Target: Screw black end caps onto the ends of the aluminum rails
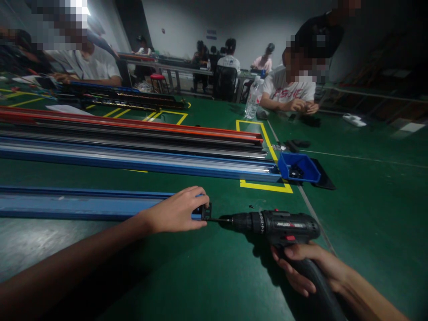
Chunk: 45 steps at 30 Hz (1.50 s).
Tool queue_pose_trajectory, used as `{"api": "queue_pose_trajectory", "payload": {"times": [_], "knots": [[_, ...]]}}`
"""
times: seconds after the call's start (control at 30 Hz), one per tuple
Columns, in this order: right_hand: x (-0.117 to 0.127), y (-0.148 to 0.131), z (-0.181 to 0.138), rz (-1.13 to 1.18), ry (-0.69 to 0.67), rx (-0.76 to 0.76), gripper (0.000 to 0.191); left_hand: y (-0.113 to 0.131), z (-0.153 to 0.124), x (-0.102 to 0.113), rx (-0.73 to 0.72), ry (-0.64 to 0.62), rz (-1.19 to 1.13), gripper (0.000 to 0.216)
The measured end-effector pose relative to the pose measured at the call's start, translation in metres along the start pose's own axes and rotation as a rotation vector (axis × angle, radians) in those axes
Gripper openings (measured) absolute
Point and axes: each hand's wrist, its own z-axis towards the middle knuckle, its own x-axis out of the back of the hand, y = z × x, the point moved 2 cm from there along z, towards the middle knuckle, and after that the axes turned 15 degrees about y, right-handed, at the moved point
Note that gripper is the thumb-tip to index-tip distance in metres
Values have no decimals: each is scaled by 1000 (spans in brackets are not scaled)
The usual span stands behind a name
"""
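Observation:
My left hand [182, 209] is closed around the right end of a long blue metal rail [100, 204], with its fingers on a black end cap [207, 211] there. In my right hand [301, 267] is a black cordless drill [290, 224], gripped by its handle and held level. Its long thin bit [219, 219] points left and its tip meets the end cap; whether it sits in a screw cannot be made out. A small black screw [251, 206] lies on the green table just beyond the chuck.
Behind lie more long rails, a blue one [167, 164] and a red one [133, 126]. A blue bin [299, 167] with small black parts stands by their right ends. Farther back are clear bottles [253, 99] and a person [289, 91] handling something small.

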Motion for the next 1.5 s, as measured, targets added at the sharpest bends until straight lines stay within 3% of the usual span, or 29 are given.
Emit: {"api": "queue_pose_trajectory", "payload": {"times": [0.8, 1.5], "knots": [[-4, -1, -2, -28, 86, -32, 24, 1, 1, 0, -13, 1, 3, 24], [-4, 0, -2, -47, 82, -9, 25, -1, 0, 0, -20, 5, 0, 25]]}}
